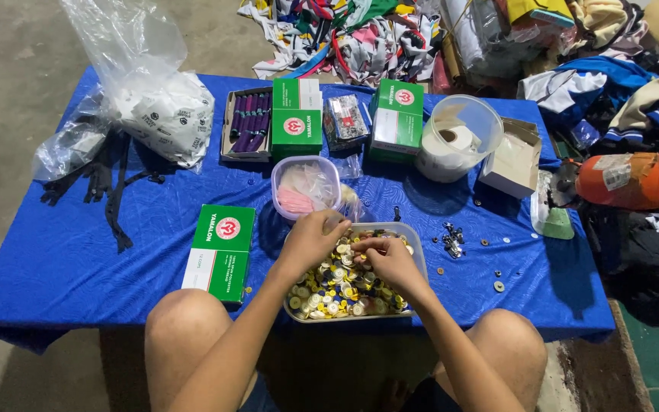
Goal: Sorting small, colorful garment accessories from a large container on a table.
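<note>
Buttons [345, 286] fill the clear tray [419, 252] at the near edge of the blue surface [62, 259], and both hands, left hand [310, 240] and right hand [392, 259], pinch small ones, so a bump could tip the tray and spill them onto the floor.

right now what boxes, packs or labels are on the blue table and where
Green and white box: flat, near left, beside the left hand.
Green and white box: upright, far centre.
Green and white box: upright, far, right of centre.
Open box of purple sticks: far, left of centre.
Clear packet: between the upright boxes.
Open plain carton: far right.
Printed white bag: far left.
</note>
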